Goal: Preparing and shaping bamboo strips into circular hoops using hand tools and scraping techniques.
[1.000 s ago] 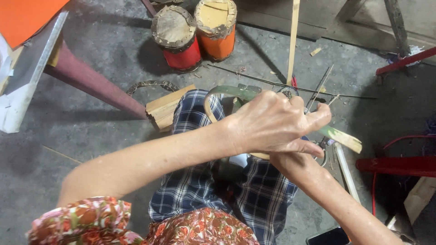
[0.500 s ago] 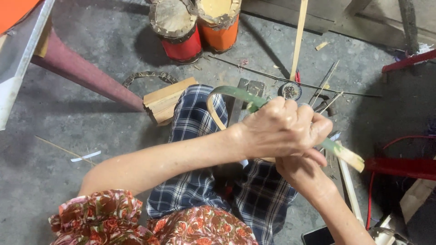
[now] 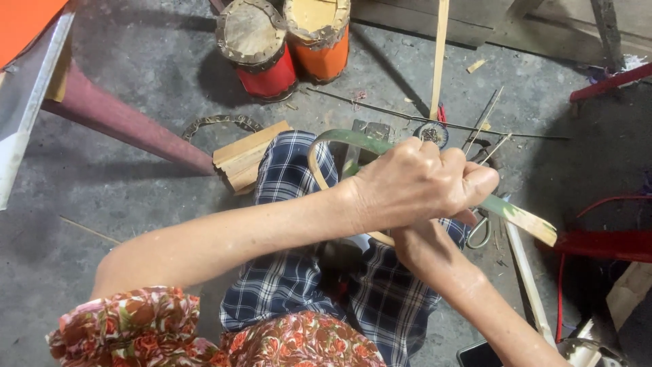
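A green bamboo strip (image 3: 353, 139) is bent into a loop above my lap, its pale cut end (image 3: 533, 224) sticking out to the right. My left hand (image 3: 421, 180) is closed over the crossing of the strip, knuckles up. My right hand (image 3: 424, 245) sits just under it, mostly hidden, gripping the same strip from below. My lap is covered by blue checked cloth (image 3: 292, 177).
Two small drums, one red (image 3: 261, 51) and one orange (image 3: 319, 37), stand on the concrete floor ahead. A wood block (image 3: 244, 156) lies left of my knee. Scissors (image 3: 483, 228), thin sticks (image 3: 485, 122), a bamboo slat (image 3: 440, 54) and red metal bars (image 3: 604, 245) lie to the right.
My hands and the bent strip stay locked together over my lap, drifting slightly right and down in view. The loop looks a little tighter.
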